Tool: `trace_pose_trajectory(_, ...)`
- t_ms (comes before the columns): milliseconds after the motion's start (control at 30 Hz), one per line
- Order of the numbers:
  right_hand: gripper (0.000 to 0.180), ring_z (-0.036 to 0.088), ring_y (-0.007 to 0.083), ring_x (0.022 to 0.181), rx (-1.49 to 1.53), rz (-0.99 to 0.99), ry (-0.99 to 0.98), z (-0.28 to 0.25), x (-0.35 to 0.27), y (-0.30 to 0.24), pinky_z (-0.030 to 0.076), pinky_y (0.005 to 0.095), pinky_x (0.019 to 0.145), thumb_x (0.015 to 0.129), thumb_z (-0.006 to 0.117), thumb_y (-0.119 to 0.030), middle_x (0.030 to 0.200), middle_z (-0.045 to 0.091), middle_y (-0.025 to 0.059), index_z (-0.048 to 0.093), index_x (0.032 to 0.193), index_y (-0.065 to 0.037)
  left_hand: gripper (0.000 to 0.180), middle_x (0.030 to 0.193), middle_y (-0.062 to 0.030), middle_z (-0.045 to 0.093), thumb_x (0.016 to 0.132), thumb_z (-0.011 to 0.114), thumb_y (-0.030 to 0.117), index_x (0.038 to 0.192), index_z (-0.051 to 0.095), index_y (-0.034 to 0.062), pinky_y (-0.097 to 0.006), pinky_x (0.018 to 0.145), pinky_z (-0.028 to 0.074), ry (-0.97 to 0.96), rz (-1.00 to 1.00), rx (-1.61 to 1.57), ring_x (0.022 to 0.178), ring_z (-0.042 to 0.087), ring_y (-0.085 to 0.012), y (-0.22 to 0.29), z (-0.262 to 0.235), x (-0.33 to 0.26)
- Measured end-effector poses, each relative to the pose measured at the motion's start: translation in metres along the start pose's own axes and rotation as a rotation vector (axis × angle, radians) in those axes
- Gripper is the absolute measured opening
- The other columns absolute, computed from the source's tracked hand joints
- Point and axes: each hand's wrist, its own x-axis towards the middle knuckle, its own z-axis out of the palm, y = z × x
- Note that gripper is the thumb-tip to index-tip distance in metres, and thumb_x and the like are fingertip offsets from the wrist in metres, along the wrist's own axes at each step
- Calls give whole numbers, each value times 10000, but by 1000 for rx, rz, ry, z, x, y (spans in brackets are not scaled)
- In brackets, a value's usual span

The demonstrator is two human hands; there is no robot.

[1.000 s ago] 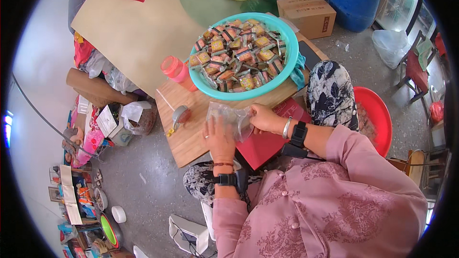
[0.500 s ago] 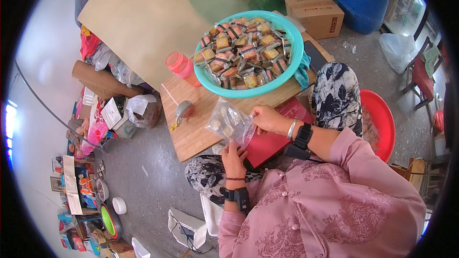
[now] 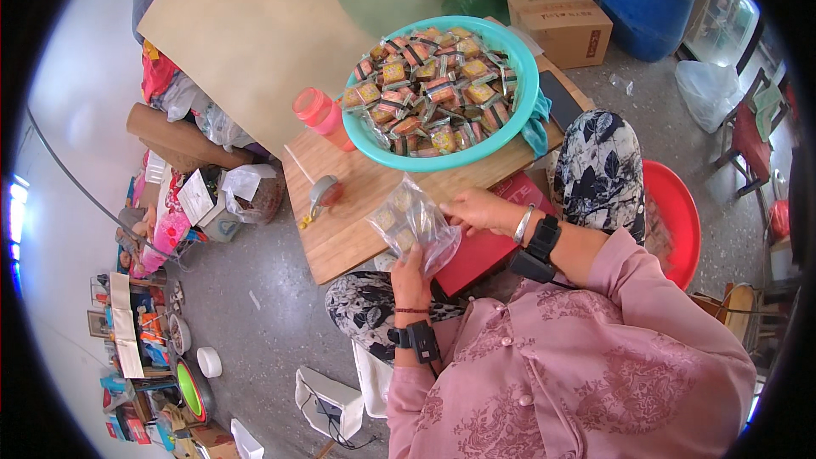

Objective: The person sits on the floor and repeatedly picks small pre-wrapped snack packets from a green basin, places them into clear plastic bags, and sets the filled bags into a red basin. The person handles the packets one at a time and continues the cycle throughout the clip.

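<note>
A clear plastic bag [image 3: 413,218] with several small yellowish packets inside stands over the near edge of a wooden board [image 3: 340,242]. My left hand [image 3: 411,286] grips its lower part, thumb against the film. At the bag's right edge is my right hand [image 3: 480,211], fingers bent and pinching the film, though the fingertips show only in part. Just beyond both hands, a turquoise basin [image 3: 442,163] on the board is heaped with small wrapped snacks [image 3: 438,89] in yellow, pink and dark colours. Below my right hand lies a red box [image 3: 476,251].
Left of the basin stand a pink plastic bottle [image 3: 318,110] and a small metal scoop-like tool [image 3: 324,193]. A red basin [image 3: 680,229] sits right of my knee. A cardboard box [image 3: 561,27] and a blue barrel [image 3: 648,0] are at the far right.
The bag has turned more upright, and its packets show more clearly. My left hand has risen slightly and grips further up; my right hand has shifted a little left along the bag's edge.
</note>
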Motion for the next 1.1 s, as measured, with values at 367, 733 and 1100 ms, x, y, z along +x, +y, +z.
trace_pose_trajectory(367, 117, 625, 124, 748, -70, -107, -162, 7, 25, 34, 497, 267, 690, 801, 729, -25, 824, 690, 47, 699, 905, 21, 244, 1029, -67, 703, 943, 650, 75, 1177, 629, 11, -271, 698, 553, 0, 50, 148, 859, 684, -166, -1, -3, -9)
trace_pose_trajectory(733, 109, 596, 91, 823, -38, -185, -245, -1, 19, 27, 477, 249, 779, 827, 670, -15, 883, 670, -3, 680, 936, -13, 184, 844, -5, 686, 886, 683, 30, 1070, 689, 30, -213, 533, 419, 41, 122, 284, 634, 572, -77, -4, -9, -6)
trace_pose_trajectory(1100, 90, 609, 86, 732, -440, -332, -177, 2, 9, 15, 497, 259, 690, 840, 633, -57, 762, 665, 19, 689, 909, -48, 112, 721, 29, 607, 875, 661, 29, 983, 683, 45, -211, 448, 329, 214, 119, 309, 523, 459, -43, -5, -12, 0)
